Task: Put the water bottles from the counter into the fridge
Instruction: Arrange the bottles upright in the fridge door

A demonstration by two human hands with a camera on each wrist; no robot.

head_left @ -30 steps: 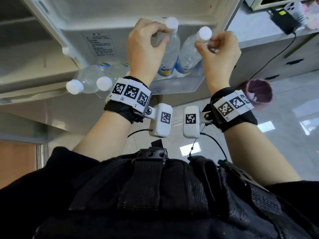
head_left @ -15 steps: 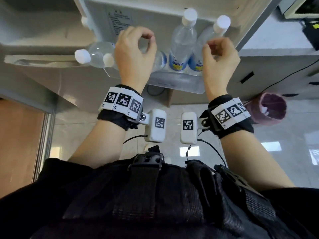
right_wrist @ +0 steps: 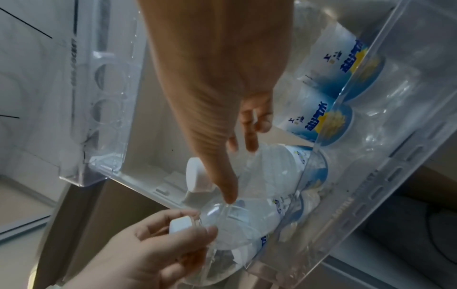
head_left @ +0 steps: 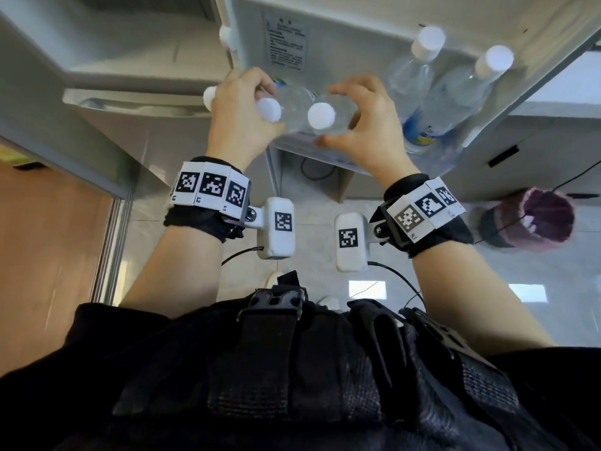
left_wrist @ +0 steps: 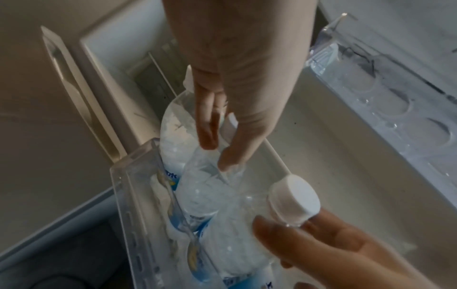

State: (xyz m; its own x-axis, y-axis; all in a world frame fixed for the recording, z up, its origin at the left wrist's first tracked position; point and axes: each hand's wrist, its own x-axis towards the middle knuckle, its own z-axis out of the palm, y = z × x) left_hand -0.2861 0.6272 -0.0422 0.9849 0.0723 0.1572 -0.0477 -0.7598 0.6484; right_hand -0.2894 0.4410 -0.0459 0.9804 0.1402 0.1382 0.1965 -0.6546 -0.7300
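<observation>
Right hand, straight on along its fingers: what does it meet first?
The water bottle in the door shelf: the right hand curls round its neck, thumb seemingly touching. Beyond it, probably the shelf's clear wall; depth is unclear.

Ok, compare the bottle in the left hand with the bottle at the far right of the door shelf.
Grip: the left hand pinches the held bottle at its neck; the far-right bottle is untouched.
Pose: the held bottle leans out toward the person; the far-right bottle stands back near the door.
Shared: both are clear with white caps, bases in the door shelf.
</observation>
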